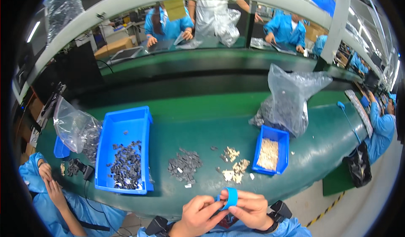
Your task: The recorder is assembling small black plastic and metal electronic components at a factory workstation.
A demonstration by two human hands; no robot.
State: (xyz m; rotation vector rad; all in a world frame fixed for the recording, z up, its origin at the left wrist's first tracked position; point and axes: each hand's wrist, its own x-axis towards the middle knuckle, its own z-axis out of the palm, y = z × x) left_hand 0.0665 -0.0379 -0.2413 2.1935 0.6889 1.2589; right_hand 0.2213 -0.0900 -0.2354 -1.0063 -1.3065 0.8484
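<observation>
Both hands meet at the table's near edge, in front of my body. In my right hand [252, 210] is a blue loop-shaped band [230, 199], gripped between thumb and fingers. The fingers of my left hand [197, 216] are pinched together against the band's left side; whatever small thing they hold is hidden. Just beyond the hands lie a loose pile of small black parts [184, 166] and a smaller pile of cream-coloured pieces [237, 171].
A large blue bin [145, 152] of black parts stands left, a small blue bin [283, 165] of cream pieces right. Plastic bags [78, 129] [287, 98] of dark parts flank them on the green table [202, 119]. A co-worker's hands [48, 176] are at far left.
</observation>
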